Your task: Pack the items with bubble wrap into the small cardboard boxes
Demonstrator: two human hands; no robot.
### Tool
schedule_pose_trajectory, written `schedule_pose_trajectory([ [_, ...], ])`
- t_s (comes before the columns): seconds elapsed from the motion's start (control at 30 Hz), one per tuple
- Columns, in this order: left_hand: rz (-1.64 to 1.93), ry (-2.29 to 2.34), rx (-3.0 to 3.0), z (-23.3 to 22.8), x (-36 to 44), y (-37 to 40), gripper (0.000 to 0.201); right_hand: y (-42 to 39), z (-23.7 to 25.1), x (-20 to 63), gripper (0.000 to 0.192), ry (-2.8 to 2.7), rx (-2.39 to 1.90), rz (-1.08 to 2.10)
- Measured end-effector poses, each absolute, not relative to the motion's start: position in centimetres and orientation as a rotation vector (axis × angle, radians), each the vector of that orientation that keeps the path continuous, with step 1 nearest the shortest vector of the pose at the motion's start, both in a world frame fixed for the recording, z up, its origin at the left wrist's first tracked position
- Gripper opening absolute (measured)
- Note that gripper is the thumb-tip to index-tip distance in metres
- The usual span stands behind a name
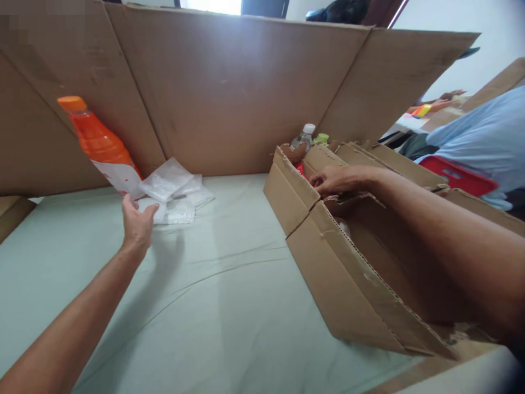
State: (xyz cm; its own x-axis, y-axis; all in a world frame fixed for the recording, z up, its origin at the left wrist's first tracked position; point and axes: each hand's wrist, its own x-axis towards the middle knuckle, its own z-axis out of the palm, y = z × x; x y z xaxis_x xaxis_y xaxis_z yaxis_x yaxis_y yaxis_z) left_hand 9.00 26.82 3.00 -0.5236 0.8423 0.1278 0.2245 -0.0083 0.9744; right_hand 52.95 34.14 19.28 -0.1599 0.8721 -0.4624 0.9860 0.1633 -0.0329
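My left hand (138, 221) is at the left of the table, thumb and fingers apart, right by the base of an orange bottle (102, 143). The bottle has an orange cap and a white label, and it tilts back against the cardboard wall. Clear bubble wrap pouches (170, 186) lie in a loose pile beside the bottle and just beyond that hand. My right hand (333, 180) reaches into the far compartment of a cardboard box (336, 284), its fingers curled and the tips partly hidden. A red item (299, 168) shows next to those fingers; whether they touch it is unclear.
A tall cardboard wall (246, 93) closes off the back. A clear white-capped bottle (304, 137) and a green-capped one (320, 139) stand behind the box's far end. On the right, a person in a light blue shirt (484, 137) is near a red basket (459, 175).
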Motion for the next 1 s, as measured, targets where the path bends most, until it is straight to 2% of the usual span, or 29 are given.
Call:
schedule_pose_trajectory([
  [0.07,1.674,1.889,1.136,2.3,11.3,24.9,0.066,34.1,19.0,52.4,0.015,2.111,1.789,-0.367],
  [0.13,1.641,1.885,1.254,2.5,13.8,23.3,0.070,34.1,18.8,51.9,0.013,2.124,1.801,-0.276],
  [0.33,1.428,1.678,1.587,5.7,19.6,20.2,0.050,33.5,19.4,51.7,0.023,2.155,1.838,-0.188],
  [0.57,1.298,1.560,1.705,8.0,22.6,17.5,0.030,33.0,18.8,51.2,0.017,2.145,1.896,-0.104],
  [0.7,1.304,1.488,1.757,9.0,23.0,16.7,0.027,31.9,21.7,52.7,0.016,2.221,2.038,0.017],
  [0.8,1.391,1.381,1.781,10.0,23.7,16.9,0.038,29.0,25.5,53.5,0.017,2.480,2.231,0.156],
  [0.87,1.456,1.231,1.678,10.9,24.7,17.4,0.056,26.3,27.5,53.1,0.016,2.768,2.263,0.152],
  [0.93,1.505,1.068,1.515,11.9,25.9,17.9,0.078,23.5,28.4,51.7,0.015,3.022,2.158,-0.020],
  [1.0,1.578,0.957,1.410,13.1,27.1,18.0,0.095,21.2,28.0,49.9,0.013,3.164,1.954,-0.321],
])
